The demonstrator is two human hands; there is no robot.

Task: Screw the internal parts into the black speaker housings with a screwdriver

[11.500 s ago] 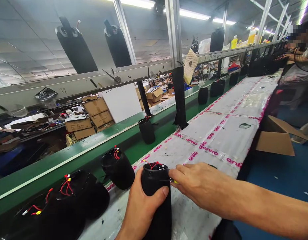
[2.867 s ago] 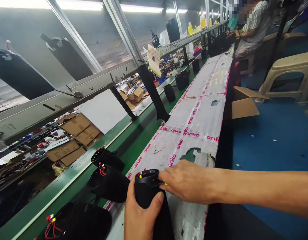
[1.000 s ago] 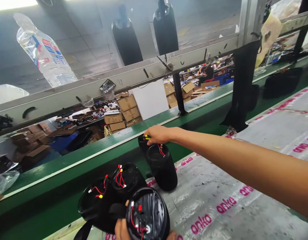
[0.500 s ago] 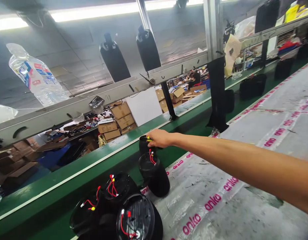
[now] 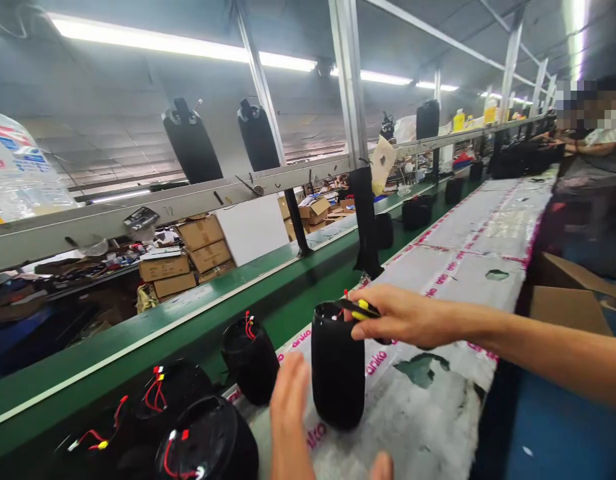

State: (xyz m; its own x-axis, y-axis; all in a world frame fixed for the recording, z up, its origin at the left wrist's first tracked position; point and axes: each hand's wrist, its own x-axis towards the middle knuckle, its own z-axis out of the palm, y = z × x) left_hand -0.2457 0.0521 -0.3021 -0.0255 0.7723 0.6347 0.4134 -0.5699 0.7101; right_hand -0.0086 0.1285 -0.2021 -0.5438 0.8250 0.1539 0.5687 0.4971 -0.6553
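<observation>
One black cylinder (image 5: pixel 338 373) has left fingers (image 5: pixel 289 383) apart near it — right fingers (image 5: pixel 371 328) clamp a tool (image 5: pixel 362 309) and, perhaps, the cylinder's rim (image 5: pixel 322 311).

The right hand (image 5: pixel 408 315) grips a black-and-yellow tool (image 5: pixel 362 309) at the top of an upright black cylinder (image 5: pixel 338 377). The left hand (image 5: pixel 291 417) is open near its lower side. The cylinder is on a table (image 5: pixel 395 417) covered in pink-lettered plastic. More black cylinders (image 5: pixel 253 367) with red wires (image 5: pixel 155 392) stand to the left, beside a green conveyor (image 5: pixel 283 303).
</observation>
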